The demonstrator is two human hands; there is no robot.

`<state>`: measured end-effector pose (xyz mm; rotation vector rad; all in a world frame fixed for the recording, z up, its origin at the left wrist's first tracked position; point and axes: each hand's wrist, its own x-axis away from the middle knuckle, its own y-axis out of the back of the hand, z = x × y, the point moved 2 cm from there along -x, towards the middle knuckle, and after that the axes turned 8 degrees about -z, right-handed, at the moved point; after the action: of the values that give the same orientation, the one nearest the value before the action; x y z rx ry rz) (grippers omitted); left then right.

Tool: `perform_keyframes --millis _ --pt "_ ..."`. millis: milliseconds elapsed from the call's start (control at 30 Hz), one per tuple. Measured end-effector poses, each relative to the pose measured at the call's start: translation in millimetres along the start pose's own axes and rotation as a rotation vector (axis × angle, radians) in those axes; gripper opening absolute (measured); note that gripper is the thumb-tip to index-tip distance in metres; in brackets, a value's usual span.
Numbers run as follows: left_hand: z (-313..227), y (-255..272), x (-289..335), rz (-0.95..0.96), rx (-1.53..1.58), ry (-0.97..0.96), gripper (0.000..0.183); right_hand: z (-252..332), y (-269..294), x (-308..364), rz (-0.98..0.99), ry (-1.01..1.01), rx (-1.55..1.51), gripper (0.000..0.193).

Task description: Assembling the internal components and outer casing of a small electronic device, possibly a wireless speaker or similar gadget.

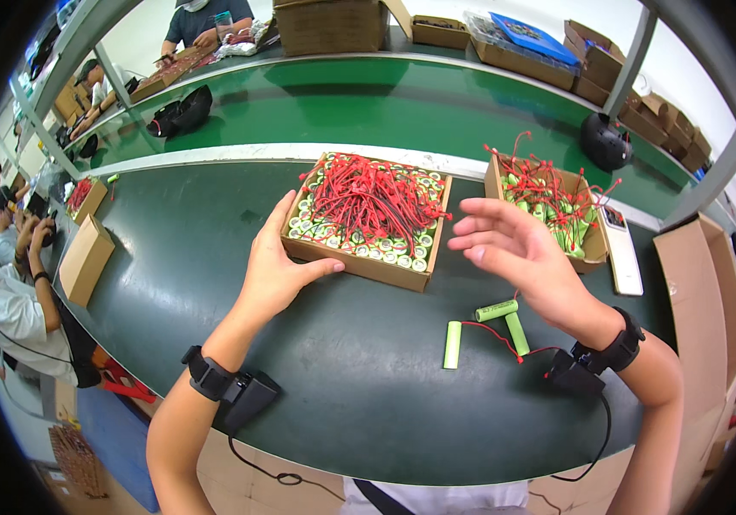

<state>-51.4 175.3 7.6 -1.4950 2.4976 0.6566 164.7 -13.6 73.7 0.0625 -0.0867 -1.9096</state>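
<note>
Your left hand (269, 264) grips the left front corner of the cardboard box (368, 267) in the upper centre of the frame, packed with green cells (389, 257) and red wires (368, 193). Your right hand (527, 249), open, hovers just beside it. Loose cells (453, 345) lie on the counter (351, 369), right of centre.
</note>
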Motion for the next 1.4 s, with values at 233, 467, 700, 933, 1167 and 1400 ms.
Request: perform_keyframes --millis 233,467,700,933,1167,1400 --pt "-18 -24 3 -0.06 -0.081 -0.034 0.087 -7 -11 7 0.051 -0.081 -0.207 0.069" --pt "-30 -44 -8 -0.083 -0.103 -0.019 0.084 14 4 19 -0.106 0.081 -0.114 0.063" --pt "-22 -42 -13 -0.056 -0.062 0.003 0.082 35 68 71 -0.143 0.226 -0.147 0.035" --pt "-17 -51 -12 0.002 0.088 0.001 0.077 -1 112 85 -0.702 0.174 0.292 0.03" --pt "-19 -29 -8 0.049 0.16 0.103 0.079 -17 65 94 -0.51 0.078 0.064 0.069" --pt "-19 -31 -5 0.171 0.345 0.088 0.094 -38 75 97 -0.444 0.102 -0.146 0.072"
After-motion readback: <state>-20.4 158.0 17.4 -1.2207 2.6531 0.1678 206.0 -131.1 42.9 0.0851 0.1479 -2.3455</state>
